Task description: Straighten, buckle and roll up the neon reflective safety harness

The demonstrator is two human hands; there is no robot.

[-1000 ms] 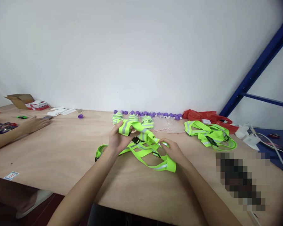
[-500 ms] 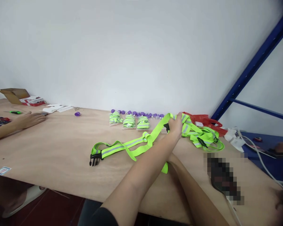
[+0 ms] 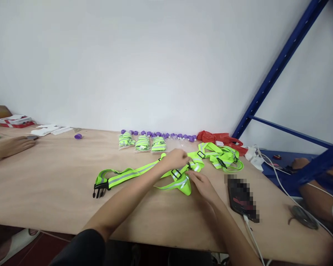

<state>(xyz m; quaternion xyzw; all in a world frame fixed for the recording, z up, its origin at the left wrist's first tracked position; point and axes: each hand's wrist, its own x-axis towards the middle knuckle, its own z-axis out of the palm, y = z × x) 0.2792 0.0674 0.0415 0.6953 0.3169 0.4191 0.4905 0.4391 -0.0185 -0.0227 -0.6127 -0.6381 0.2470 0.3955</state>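
Note:
A neon green reflective strap harness [image 3: 135, 173] lies across the table, grey stripes along its bands. At its left end is a black prong buckle [image 3: 101, 187]. Black slider buckles, one of them an adjuster [image 3: 176, 174], sit on the bands between and beside my hands. My left hand [image 3: 178, 159] is closed on a band, its fingertips turned away from view. Just below and to its right, my right hand [image 3: 202, 183] pinches the webbing between thumb and fingers. More tangled green straps [image 3: 224, 158] lie to the right of my hands.
Three bagged green straps [image 3: 142, 143] stand before a row of purple caps [image 3: 158, 134]. A red plastic bag [image 3: 222, 138] lies behind the tangle. A phone with a cable [image 3: 242, 197] is at right. Another person's hand [image 3: 15, 147] rests on the far left.
My left hand has come back leftward and down from the tangled straps. My right hand, earlier hidden behind the left arm, now shows at the webbing. The view has swung right.

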